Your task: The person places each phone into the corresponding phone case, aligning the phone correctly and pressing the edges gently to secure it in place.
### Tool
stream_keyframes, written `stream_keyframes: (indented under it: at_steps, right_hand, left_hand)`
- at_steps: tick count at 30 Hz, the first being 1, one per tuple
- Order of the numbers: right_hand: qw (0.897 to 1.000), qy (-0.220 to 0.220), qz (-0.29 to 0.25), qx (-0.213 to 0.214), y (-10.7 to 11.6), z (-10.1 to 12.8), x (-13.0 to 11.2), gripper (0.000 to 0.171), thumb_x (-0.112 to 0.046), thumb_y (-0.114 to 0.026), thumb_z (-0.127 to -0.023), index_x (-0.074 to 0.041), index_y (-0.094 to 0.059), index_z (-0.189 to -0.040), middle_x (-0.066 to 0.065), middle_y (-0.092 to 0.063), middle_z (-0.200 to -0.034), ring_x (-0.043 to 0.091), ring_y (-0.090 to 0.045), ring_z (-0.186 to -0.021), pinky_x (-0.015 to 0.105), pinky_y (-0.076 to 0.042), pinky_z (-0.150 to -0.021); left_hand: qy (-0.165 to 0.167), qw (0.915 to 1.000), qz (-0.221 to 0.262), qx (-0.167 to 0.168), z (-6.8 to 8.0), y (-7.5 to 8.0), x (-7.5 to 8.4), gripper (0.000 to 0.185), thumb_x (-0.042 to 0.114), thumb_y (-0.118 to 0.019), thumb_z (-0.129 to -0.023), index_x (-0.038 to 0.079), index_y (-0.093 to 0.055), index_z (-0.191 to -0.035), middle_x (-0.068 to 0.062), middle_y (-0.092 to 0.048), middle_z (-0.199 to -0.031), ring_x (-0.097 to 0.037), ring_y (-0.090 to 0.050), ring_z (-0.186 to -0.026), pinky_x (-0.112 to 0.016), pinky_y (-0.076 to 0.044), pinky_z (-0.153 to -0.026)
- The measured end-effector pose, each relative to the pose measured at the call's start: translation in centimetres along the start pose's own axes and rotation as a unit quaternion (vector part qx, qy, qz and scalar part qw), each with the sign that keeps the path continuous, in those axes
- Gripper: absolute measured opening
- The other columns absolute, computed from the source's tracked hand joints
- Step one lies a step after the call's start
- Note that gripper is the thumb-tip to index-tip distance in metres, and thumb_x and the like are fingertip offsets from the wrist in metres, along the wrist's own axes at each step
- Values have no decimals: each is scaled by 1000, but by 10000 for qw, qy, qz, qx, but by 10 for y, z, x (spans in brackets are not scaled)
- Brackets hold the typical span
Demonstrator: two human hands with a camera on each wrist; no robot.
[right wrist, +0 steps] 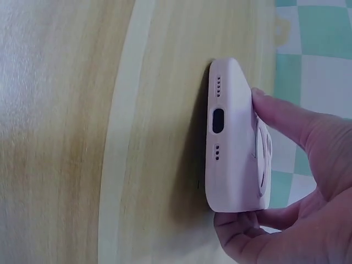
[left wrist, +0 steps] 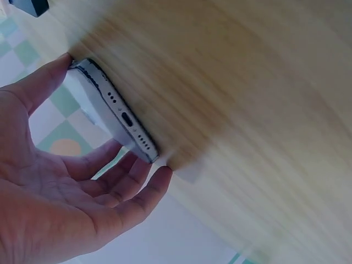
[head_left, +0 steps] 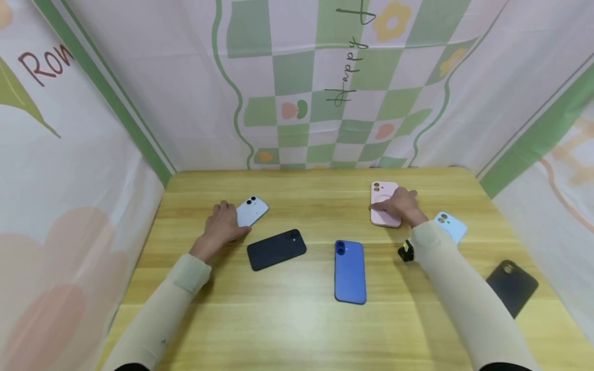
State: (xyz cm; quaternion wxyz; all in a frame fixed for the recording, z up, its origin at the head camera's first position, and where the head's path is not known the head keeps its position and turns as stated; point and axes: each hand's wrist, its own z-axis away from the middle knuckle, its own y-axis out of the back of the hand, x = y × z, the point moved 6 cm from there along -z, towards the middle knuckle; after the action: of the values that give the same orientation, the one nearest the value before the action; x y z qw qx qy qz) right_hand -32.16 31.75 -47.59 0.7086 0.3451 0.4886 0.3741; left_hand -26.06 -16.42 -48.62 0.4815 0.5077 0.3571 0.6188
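Note:
At the left of the table, my left hand (head_left: 223, 222) holds a white phone (head_left: 252, 211) by its edges. The left wrist view shows the thumb at one long side of the phone (left wrist: 96, 104) and the fingers at the other, with its charging port facing the camera. My right hand (head_left: 402, 204) is on a pink phone case (head_left: 384, 219) with a ring on its back, at the back right. Up close, the thumb spans to the far side of the case (right wrist: 234, 148) and bent fingers grip the near side. Whether a phone is inside, I cannot tell.
A black phone (head_left: 276, 250) lies just right of the left hand, and a blue phone (head_left: 350, 273) near the table's middle. Partly behind the right sleeve are a light blue phone case (head_left: 454, 224) and a black phone case (head_left: 514, 284). A patterned curtain (head_left: 297, 67) borders the back of the table.

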Motion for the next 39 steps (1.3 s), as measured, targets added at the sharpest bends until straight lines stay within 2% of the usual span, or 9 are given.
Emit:
stream_keyframes:
  at_steps: [3,9,11,15,18,23,26,32,39]
  right_hand:
    - [10000,47,-3,52,2,-1,-1,84,-41,-83,-89,25,-49,-128,34,-54,-112,40,-49,-98,44,-52,-80]
    - [9988,-89,-471,-83,2,2,-2,99,-32,-81,-93,27,-21,-146,40,-51,-122,40,-57,-97,45,-59,-83]
    - [9985,-92,-543,-47,2,3,-3,101,-30,-81,-93,25,-18,-148,41,-50,-123,40,-57,-98,45,-60,-83]
    - [9964,-42,-840,138,4,3,-5,91,-22,-81,-93,23,-25,-149,41,-51,-128,42,-60,-102,47,-62,-86]
    - [9937,-26,-1101,215,6,3,-6,81,-15,-79,-94,21,-33,-149,40,-54,-131,42,-63,-105,43,-63,-86]
    - [9915,-122,-1281,196,10,2,-5,66,-14,-76,-95,20,-47,-144,39,-60,-128,32,-68,-92,29,-63,-71]
    - [9902,-188,-1379,144,11,1,-5,64,-13,-73,-96,20,-47,-144,40,-60,-130,30,-69,-90,24,-62,-67]
    - [9858,-303,-1649,-10,12,1,-9,62,-12,-69,-98,19,-43,-146,37,-56,-136,33,-66,-102,22,-61,-71]
    - [9805,-248,-1948,3,16,4,-18,57,-10,-67,-100,18,-45,-145,35,-55,-137,29,-64,-101,21,-60,-70]
  left_hand:
    - [7,9998,190,93,0,1,-2,85,41,-85,-89,-14,-47,-140,-28,-52,-131,-37,-51,-113,-49,-56,-87]
    - [-46,9981,556,265,-1,5,-1,82,35,-91,-85,-10,-46,-137,-28,-56,-126,-37,-57,-108,-48,-57,-83]
    - [-46,9980,584,246,-1,5,-1,85,34,-91,-84,-11,-45,-140,-29,-55,-127,-36,-58,-107,-48,-57,-83]
    - [11,9980,615,139,-3,3,-3,92,34,-92,-84,-11,-43,-148,-30,-53,-133,-37,-59,-108,-49,-58,-87]
    - [20,9980,620,90,-4,3,-4,93,34,-92,-85,-10,-43,-150,-30,-53,-136,-38,-60,-110,-50,-58,-89]
    - [-29,9971,740,186,-5,5,-5,88,36,-91,-85,-8,-46,-148,-28,-56,-136,-37,-62,-109,-50,-59,-89]
    - [-67,9962,823,292,-4,7,-5,82,37,-91,-85,-7,-51,-141,-25,-62,-128,-34,-64,-102,-45,-59,-82]
    - [-66,9953,898,365,-3,8,-5,74,33,-92,-84,-5,-52,-132,-26,-70,-111,-31,-69,-86,-35,-56,-64]
    - [-103,9913,1193,540,-4,10,-3,61,22,-85,-92,-7,-50,-134,-32,-70,-114,-37,-72,-92,-39,-61,-69]
